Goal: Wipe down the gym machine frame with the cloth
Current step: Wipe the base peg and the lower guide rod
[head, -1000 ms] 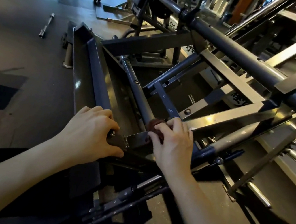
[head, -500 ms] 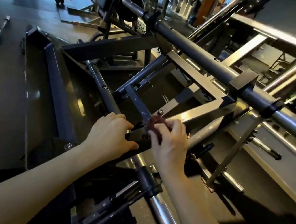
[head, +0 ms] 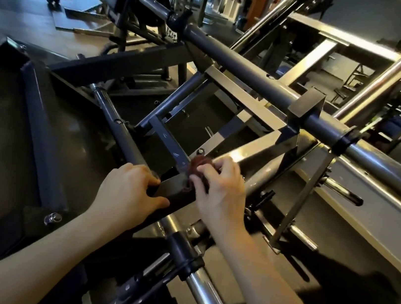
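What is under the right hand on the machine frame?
A bunched dark red cloth shows under the fingers of the right hand, pressed on a joint of the gym machine frame. The hand covers the rest of the cloth and the metal below it.

The small dark-red cloth, bunched in the right hand, presses on a joint of the frame, all slanting dark grey steel tubes and flat bars.

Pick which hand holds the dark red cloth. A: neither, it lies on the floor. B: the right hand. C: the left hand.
B: the right hand pinches the bunched cloth against the machine frame, while the left hand grips a black plate beside it.
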`<action>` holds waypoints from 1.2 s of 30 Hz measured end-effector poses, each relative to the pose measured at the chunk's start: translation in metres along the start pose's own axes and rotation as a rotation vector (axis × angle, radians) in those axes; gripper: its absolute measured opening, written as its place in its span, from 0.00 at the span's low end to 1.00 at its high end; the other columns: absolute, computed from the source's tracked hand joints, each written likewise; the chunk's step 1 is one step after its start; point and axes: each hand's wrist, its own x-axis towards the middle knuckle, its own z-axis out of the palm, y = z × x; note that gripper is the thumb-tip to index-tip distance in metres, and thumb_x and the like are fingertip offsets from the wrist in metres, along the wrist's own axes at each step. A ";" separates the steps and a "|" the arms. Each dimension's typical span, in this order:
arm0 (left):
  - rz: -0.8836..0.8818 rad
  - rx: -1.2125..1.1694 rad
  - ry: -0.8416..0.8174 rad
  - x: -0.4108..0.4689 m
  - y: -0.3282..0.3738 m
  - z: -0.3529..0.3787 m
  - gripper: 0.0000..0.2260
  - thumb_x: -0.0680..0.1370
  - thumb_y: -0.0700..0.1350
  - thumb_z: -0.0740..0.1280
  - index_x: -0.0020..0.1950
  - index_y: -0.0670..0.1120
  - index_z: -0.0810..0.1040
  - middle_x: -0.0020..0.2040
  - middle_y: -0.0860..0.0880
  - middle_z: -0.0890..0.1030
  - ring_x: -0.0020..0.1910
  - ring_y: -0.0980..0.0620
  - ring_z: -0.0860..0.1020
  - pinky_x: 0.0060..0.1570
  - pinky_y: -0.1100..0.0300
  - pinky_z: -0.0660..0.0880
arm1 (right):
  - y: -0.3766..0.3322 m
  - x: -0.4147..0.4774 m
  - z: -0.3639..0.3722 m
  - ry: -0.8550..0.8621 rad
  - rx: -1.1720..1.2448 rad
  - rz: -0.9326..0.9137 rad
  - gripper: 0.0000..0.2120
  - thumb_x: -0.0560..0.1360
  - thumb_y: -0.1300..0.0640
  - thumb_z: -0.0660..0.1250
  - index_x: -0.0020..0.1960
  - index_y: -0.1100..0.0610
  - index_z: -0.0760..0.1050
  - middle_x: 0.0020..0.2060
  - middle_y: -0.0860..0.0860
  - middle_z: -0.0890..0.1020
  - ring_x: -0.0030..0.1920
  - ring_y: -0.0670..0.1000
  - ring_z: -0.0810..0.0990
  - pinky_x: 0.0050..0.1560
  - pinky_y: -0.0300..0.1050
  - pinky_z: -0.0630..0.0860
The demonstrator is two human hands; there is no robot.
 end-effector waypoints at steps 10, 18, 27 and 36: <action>0.005 -0.005 -0.075 0.003 -0.002 -0.005 0.25 0.73 0.64 0.73 0.68 0.58 0.79 0.49 0.62 0.73 0.53 0.60 0.71 0.55 0.58 0.75 | 0.091 0.092 -0.024 0.131 -0.174 0.366 0.09 0.78 0.50 0.71 0.57 0.50 0.79 0.57 0.51 0.70 0.59 0.54 0.71 0.62 0.58 0.75; 0.037 -0.096 -0.034 0.046 0.040 0.005 0.28 0.72 0.62 0.74 0.69 0.55 0.76 0.52 0.60 0.73 0.48 0.62 0.71 0.46 0.66 0.68 | 0.015 0.011 -0.008 -0.001 0.007 0.067 0.10 0.76 0.49 0.73 0.56 0.50 0.81 0.57 0.48 0.71 0.58 0.49 0.73 0.59 0.47 0.76; 0.037 -0.251 -0.143 0.077 0.051 0.019 0.23 0.74 0.59 0.75 0.67 0.56 0.78 0.46 0.64 0.74 0.45 0.68 0.73 0.41 0.71 0.67 | 0.131 0.113 -0.025 0.130 -0.203 0.272 0.10 0.78 0.49 0.71 0.58 0.51 0.80 0.54 0.50 0.70 0.55 0.51 0.71 0.57 0.54 0.77; 0.026 -0.281 -0.165 0.093 0.059 0.023 0.25 0.72 0.58 0.76 0.68 0.57 0.77 0.53 0.61 0.76 0.51 0.61 0.75 0.48 0.66 0.72 | 0.060 0.045 -0.005 0.050 -0.006 0.108 0.10 0.76 0.50 0.73 0.56 0.50 0.81 0.58 0.49 0.72 0.59 0.49 0.71 0.59 0.47 0.75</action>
